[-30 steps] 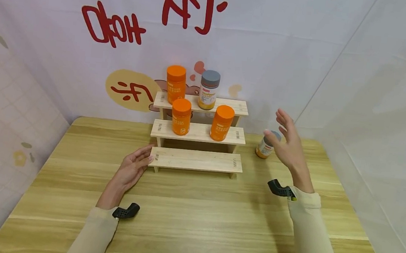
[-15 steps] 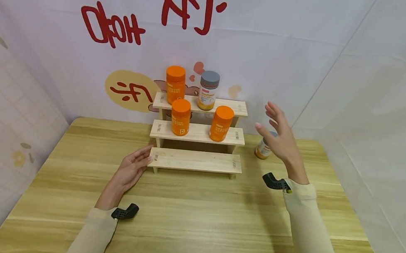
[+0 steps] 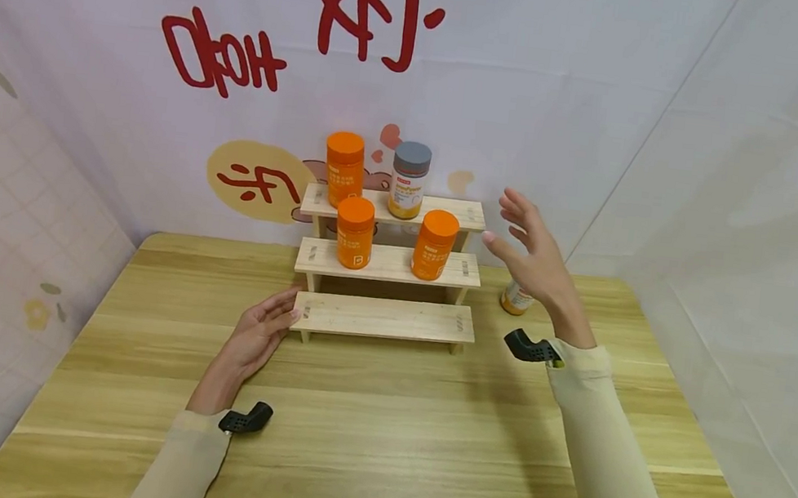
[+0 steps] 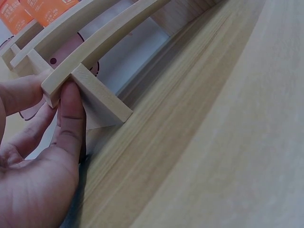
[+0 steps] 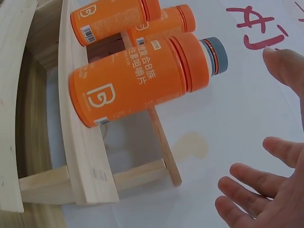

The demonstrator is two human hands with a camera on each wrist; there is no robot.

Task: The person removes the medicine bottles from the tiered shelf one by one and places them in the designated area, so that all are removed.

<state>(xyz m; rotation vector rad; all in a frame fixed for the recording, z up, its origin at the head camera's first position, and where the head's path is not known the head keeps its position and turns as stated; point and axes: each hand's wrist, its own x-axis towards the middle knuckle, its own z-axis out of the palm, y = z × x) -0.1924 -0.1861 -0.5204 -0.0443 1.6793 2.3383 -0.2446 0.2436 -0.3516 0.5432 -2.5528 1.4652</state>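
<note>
A three-step wooden display stand [image 3: 384, 318] stands against the back wall. My left hand [image 3: 257, 338] holds the left end of its lowest board; in the left wrist view, thumb and fingers pinch the board's end beside a leg [image 4: 102, 95]. My right hand [image 3: 533, 258] hovers right of the stand with fingers spread and nothing in them. On the middle step sit two orange jars, one left [image 3: 354, 234] and one right [image 3: 434, 246]. The top step bears another orange jar [image 3: 344, 170] and a grey-lidded jar [image 3: 409, 183]. A second grey-lidded jar [image 3: 516, 299] is partly hidden behind my right hand.
All this stands on a wood-grain table [image 3: 377, 444]. Behind it hangs a white cloth backdrop [image 3: 532, 116] with red lettering and drawings, with more pale wall on both sides.
My right hand has moved left and a little upward in the head view, from over the lone grey-lidded jar toward the stand. The left hand and the jars have stayed put.
</note>
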